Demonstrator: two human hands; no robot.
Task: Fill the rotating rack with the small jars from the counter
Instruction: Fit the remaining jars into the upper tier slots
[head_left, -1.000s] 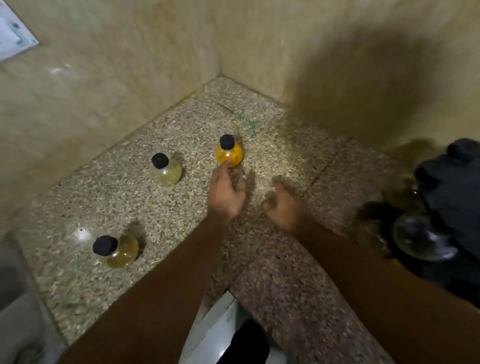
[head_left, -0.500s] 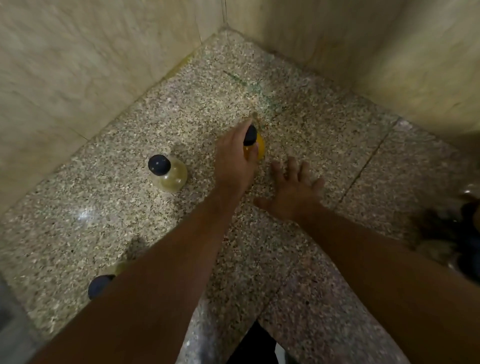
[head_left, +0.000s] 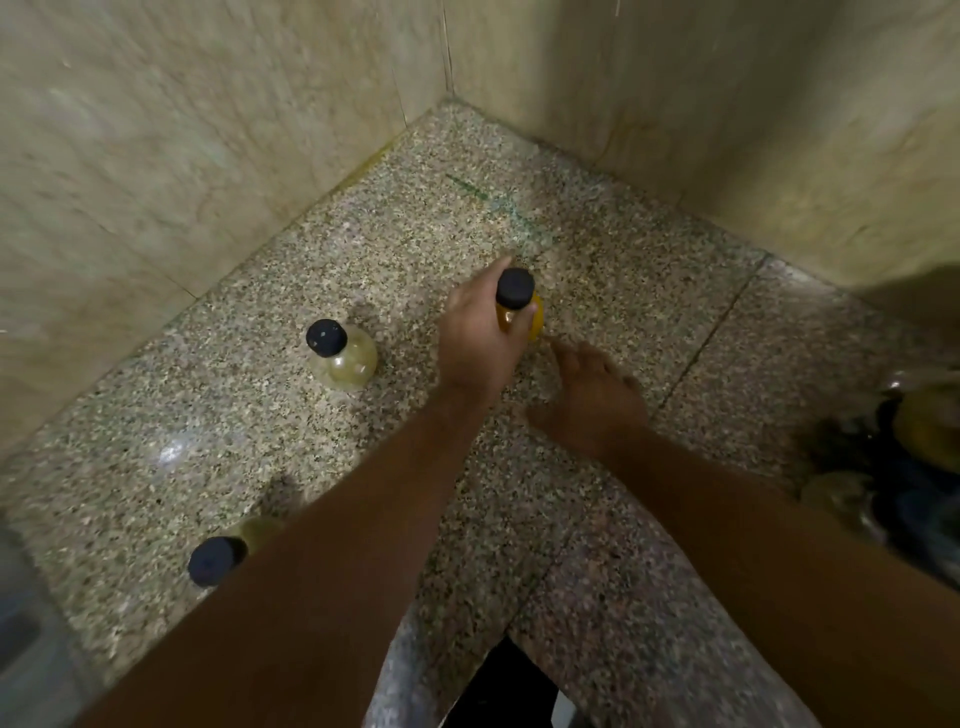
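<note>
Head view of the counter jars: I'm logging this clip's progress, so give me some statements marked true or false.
The left hand grips the orange jar below its black cap. True.
The right hand holds a jar. False: it holds nothing, fingers relaxed beside the orange jar.
The pale jar stands upright on the counter, apart from both hands. True.
The jars' caps are white. False: the visible caps are black.
The left forearm partly hides a third jar. True.
</note>
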